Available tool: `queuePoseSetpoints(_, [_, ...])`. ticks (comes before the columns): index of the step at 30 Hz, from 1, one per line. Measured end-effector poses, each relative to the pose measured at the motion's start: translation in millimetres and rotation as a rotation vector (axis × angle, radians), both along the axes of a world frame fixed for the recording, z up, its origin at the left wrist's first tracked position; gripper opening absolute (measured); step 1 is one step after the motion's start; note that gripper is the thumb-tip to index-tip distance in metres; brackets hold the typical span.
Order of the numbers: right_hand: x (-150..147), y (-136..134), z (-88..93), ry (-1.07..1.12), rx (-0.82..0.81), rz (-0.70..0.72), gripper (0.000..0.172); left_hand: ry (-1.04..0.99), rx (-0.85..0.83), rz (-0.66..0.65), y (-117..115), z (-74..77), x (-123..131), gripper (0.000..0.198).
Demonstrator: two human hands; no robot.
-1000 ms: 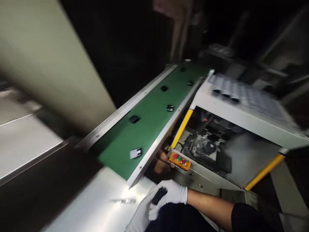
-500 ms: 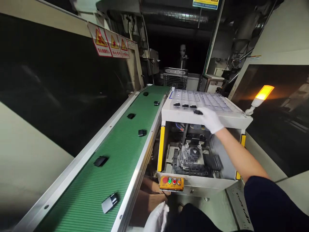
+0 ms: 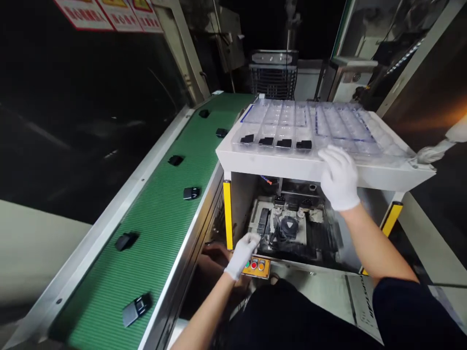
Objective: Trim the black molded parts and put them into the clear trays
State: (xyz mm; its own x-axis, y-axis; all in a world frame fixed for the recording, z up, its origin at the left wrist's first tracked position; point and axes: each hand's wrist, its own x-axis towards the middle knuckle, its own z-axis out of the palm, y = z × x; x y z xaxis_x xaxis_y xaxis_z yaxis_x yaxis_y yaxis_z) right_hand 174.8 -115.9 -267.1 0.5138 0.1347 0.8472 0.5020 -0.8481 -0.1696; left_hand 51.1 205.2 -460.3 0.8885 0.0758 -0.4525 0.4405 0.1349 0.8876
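My right hand (image 3: 339, 177), in a white glove, rests at the front edge of the clear plastic tray (image 3: 270, 130), fingers stretched forward and loosely apart, with nothing seen in them. Just left of it lies a black plastic part (image 3: 304, 145), the rightmost in a front row of several such parts in the tray's pockets. My left hand (image 3: 242, 255), also gloved, is over the button box (image 3: 261, 267) at the front of the machine opening. Its fingers are slightly bent and look empty, pointing toward the metal fixture (image 3: 290, 228) inside. Part of the button box is hidden behind this hand.
To the left, a green conveyor belt (image 3: 156, 209) carries several black parts, among them one with a grey face (image 3: 134, 311) near the front. Yellow bars (image 3: 228, 214) flank the machine opening. A lamp (image 3: 438, 148) stands at the right corner of the white tabletop.
My right hand has let go of a black part, which now lies fourth in the tray row. My left hand has risen from below to the machine's front. The view has tipped down and closer.
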Motion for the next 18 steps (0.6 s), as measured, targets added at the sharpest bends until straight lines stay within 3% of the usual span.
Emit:
queuePoseSetpoints(3, [-46,-17,-50.9,-0.080,0.214,0.135,0.037,-0.130,0.121,0.090,-45,-14.8,70,0.053])
queuePoseSetpoints(5, [-72,-21,-89.7,0.106,0.355,0.213,0.031,-0.250,0.208,0.124,-75,-25.7,107,0.062])
queuePoseSetpoints(8, [-102,-21,-147.7,0.465,0.591,0.140,0.024,-0.390,0.339,0.149,-110,-41.9,145,0.060])
queuePoseSetpoints(10, [-116,-17,-183.0,0.702,0.725,0.114,0.028,-0.392,0.368,0.187,-125,-51.2,161,0.052])
queuePoseSetpoints(13, [-134,-4,-224.9,0.960,0.859,0.193,0.032,-0.376,0.391,0.266,-136,-59.6,176,0.040])
queuePoseSetpoints(15, [-145,8,-242.6,1.057,0.866,0.282,0.032,-0.370,0.411,0.307,-138,-61.1,180,0.035])
queuePoseSetpoints(18, [-153,20,-254.2,1.082,0.803,0.385,0.030,-0.369,0.430,0.337,-140,-59.5,181,0.032])
